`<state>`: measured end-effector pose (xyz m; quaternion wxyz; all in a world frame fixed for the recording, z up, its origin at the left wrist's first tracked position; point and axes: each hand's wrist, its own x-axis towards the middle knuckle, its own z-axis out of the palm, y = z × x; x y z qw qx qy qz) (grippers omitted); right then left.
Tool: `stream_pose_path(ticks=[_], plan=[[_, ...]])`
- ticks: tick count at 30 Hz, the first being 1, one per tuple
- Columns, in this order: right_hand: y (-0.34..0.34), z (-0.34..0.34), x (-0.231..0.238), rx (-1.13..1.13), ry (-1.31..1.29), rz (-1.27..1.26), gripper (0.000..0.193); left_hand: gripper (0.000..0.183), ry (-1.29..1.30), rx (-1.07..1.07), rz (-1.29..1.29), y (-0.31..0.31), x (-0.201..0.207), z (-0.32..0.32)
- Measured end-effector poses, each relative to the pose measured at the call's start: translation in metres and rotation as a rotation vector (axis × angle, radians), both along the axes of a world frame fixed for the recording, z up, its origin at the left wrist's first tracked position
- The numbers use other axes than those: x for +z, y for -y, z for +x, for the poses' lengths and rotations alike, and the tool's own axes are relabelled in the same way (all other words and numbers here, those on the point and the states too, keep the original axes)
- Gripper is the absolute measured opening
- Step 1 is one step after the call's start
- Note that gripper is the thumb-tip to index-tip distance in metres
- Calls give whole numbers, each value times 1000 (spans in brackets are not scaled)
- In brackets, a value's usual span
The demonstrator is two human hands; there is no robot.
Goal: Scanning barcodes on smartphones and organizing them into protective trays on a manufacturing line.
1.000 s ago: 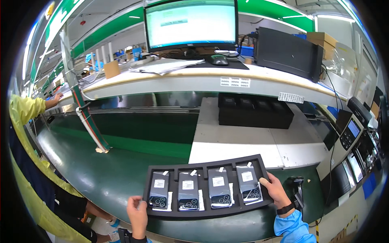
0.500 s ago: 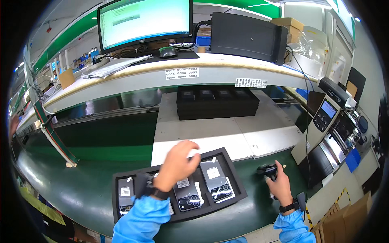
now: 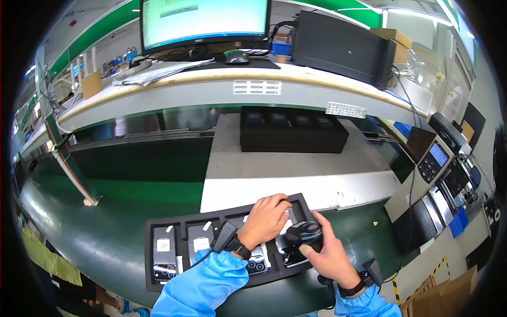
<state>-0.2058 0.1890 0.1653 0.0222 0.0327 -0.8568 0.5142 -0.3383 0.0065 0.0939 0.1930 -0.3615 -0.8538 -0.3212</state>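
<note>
A black foam tray [image 3: 149, 264] lies on the green bench top, with several phones [image 3: 164, 252] in clear bags set in its slots. My left hand [image 3: 265, 220] reaches across the tray and rests on the rightmost phone, fingers curled over its upper end. My right hand [image 3: 331, 253] grips a black handheld scanner [image 3: 303, 233] and holds its head just above that same phone, close beside my left hand. Both sleeves are blue.
A stack of black trays [image 3: 293, 136] sits on the white mat [image 3: 274, 179] behind. A monitor [image 3: 206, 21], mouse and black box [image 3: 343, 47] stand on the shelf above. Machines with keypads [image 3: 438, 169] line the right side. A green post [image 3: 68, 164] stands at left.
My right hand has picked the scanner up from the bench at right and brought it left over the tray. My left hand has lowered onto the rightmost phone.
</note>
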Motion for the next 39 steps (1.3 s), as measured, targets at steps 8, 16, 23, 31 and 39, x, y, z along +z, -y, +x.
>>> stream_pose_path(ticks=[8,16,23,31,39], plan=[[-53,11,-31,-287,-125,-44,79,37,71,78,-107,6,8,7],[-111,22,-71,-528,-69,270,75,39,125,-61,-207,84,44,119],[-86,20,-70,-586,-496,563,61,35,64,117,-370,153,25,192],[-19,3,-68,-303,-223,325,46,31,148,212,-311,160,18,198],[-37,-63,-27,-153,-204,327,29,35,-7,202,-212,167,70,144]])
